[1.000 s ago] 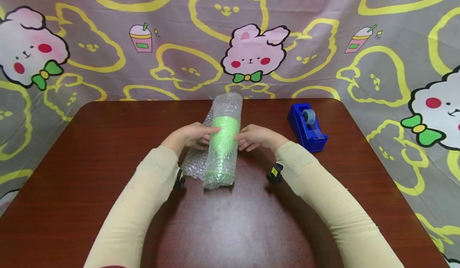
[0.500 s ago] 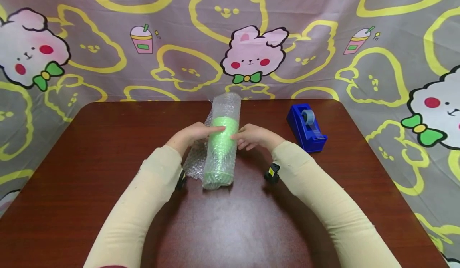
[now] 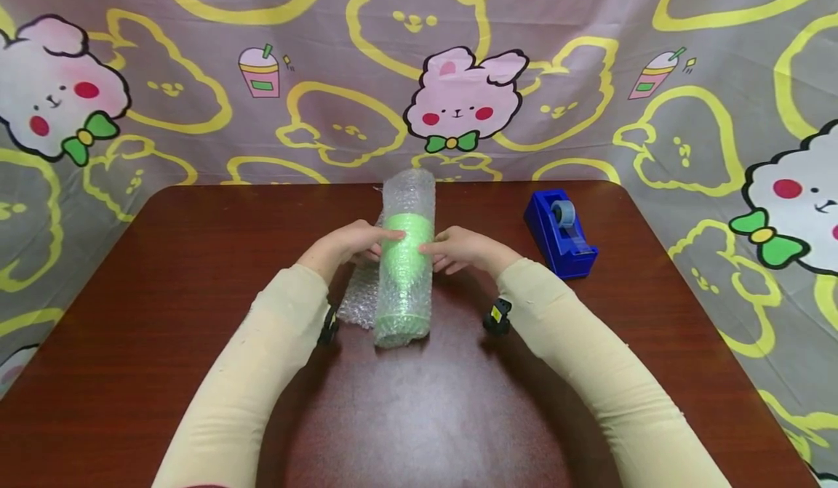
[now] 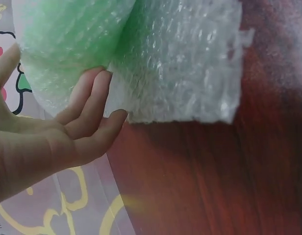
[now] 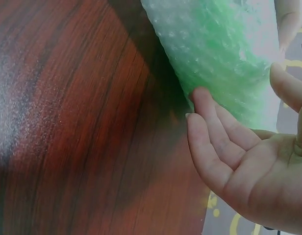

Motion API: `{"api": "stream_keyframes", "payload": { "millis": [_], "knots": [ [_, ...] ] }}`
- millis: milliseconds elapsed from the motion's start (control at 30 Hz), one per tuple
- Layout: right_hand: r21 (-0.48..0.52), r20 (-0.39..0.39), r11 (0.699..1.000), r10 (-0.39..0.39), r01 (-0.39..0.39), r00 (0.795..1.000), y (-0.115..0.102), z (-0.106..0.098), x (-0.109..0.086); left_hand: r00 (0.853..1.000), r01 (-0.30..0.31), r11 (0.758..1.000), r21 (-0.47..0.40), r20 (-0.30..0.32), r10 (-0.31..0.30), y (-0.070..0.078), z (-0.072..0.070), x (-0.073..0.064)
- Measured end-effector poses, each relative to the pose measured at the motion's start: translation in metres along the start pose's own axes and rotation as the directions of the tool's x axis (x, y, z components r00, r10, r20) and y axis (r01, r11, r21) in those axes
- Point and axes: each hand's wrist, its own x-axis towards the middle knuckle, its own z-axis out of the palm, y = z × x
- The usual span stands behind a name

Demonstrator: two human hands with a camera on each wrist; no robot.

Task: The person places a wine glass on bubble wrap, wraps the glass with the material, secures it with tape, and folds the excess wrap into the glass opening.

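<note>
A long roll of bubble wrap [image 3: 404,299] lies lengthwise at the middle of the table, with something light green showing through it. Its loose flap [image 3: 360,299] spreads flat on the wood at the left, its cut edge plain in the left wrist view. My left hand [image 3: 343,244] grips the roll's left side, thumb across the top and fingers [image 4: 94,93] bent low by the flap. From the right, my right hand [image 3: 471,248] holds the other side, thumb on the green part and fingers [image 5: 205,105] curled at the lower edge. The wrapped thing's exact kind is blurred by the bubbles.
A blue tape dispenser [image 3: 559,233] with a roll of clear tape [image 3: 563,213] stands at the right on the dark wooden table [image 3: 196,255]. Behind the table's far edge hangs a cartoon-printed cloth [image 3: 353,52], which also comes round both sides.
The roll has turned slightly, its far end shifting left, and a little less of the flap shows. My left thumb slid right over the roll, then back a little. The dispenser stays put.
</note>
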Motion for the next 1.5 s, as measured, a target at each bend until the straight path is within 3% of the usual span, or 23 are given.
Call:
{"api": "stream_keyframes", "payload": {
  "millis": [300,400,500,600,800,1100,1233,1367,1500],
  "knots": [
    [-0.010,0.003,0.999,0.050,-0.050,0.999,0.000,0.000,-0.002,0.993,-0.052,0.999,-0.015,0.107,0.054,-0.001,0.001,0.001],
    [-0.013,-0.011,0.998,0.061,-0.062,0.998,0.000,0.000,-0.003,0.994,-0.057,0.998,0.038,0.090,0.053,0.000,0.003,-0.001],
    [-0.022,-0.017,0.998,0.063,-0.063,0.998,-0.002,0.001,-0.003,0.997,-0.071,0.992,0.105,0.032,0.068,0.003,0.006,-0.003],
    [-0.032,-0.014,0.998,0.053,-0.054,0.998,-0.003,0.001,-0.004,0.997,-0.073,0.991,0.116,-0.016,0.075,0.006,0.009,-0.005],
    [-0.018,0.009,0.999,0.044,-0.044,0.999,0.001,-0.002,-0.004,0.997,-0.075,0.995,0.059,-0.021,0.076,0.008,0.009,-0.007],
    [-0.019,0.003,0.997,0.069,-0.068,0.998,0.004,-0.002,-0.002,0.994,-0.072,0.993,-0.094,0.080,0.079,-0.001,0.007,0.003],
    [-0.028,-0.027,0.996,0.088,-0.089,0.996,0.003,-0.002,-0.002,0.990,-0.083,0.990,-0.110,0.105,0.095,-0.003,0.006,0.006],
    [-0.024,-0.041,0.995,0.096,-0.097,0.995,0.002,-0.001,-0.002,0.992,-0.066,0.997,-0.041,0.109,0.071,0.002,0.007,0.002],
    [-0.035,-0.040,0.995,0.090,-0.092,0.995,0.001,-0.002,-0.004,0.997,-0.047,0.995,0.089,0.058,0.042,0.009,0.011,-0.005]
  ]
}}
